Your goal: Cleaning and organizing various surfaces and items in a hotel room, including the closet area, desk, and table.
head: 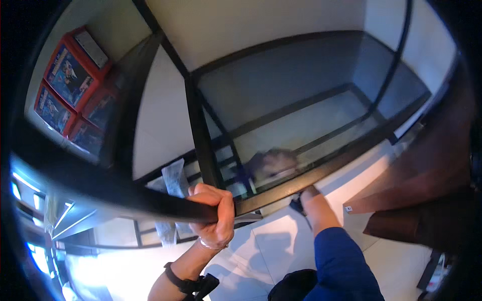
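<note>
My left hand (215, 214) is closed around the front bar (177, 207) of a dark metal shelf frame, near an upright post (203, 150). A bracelet and a dark strap with a device sit on that arm. My right forearm, in a blue sleeve, reaches below the edge of a dark glass shelf (286, 94). Only the wrist of my right hand (310, 194) shows plainly, beside something dark. A blurred purple and pinkish shape (273, 163) appears in the glass; whether it is the hand with a cloth or a reflection, I cannot tell.
Red boxes with printed fronts (69, 79) stand on the left shelf. A plastic-wrapped piece (176, 178) lies behind the bar. Brown furniture (406, 180) is at the right, over a pale tiled floor (263, 244). Bright lights and more shelving are at the lower left.
</note>
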Available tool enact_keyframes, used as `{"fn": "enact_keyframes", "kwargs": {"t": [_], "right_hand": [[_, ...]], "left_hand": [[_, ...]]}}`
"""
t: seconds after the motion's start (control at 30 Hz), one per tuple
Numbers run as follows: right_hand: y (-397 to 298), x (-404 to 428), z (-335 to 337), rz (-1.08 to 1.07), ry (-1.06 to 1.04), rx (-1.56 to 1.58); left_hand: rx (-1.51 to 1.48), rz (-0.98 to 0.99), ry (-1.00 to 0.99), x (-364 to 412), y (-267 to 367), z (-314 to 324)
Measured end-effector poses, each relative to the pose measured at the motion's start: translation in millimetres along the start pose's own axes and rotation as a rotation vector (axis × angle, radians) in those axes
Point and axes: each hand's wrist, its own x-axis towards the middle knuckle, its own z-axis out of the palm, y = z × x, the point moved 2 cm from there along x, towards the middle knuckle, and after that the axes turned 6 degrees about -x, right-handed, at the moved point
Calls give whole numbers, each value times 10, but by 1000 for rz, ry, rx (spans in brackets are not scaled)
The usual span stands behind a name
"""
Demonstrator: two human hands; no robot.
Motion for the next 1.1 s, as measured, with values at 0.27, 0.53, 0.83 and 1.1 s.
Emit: {"fn": "enact_keyframes", "kwargs": {"t": [0.27,0.53,0.83,1.1], "right_hand": [[3181,-736,1031,881,-53,78],[876,1061,1590,307,57,609],[-236,82,-92,140,-48,613],[-1206,-2162,-1029,-527,-1291,491]], "left_hand": [[82,-97,125,-167,-65,127],[31,82,31,-44,-155,268],[179,-41,-51,-209,-416,408],[313,-140,-154,-50,117,-52]]}}
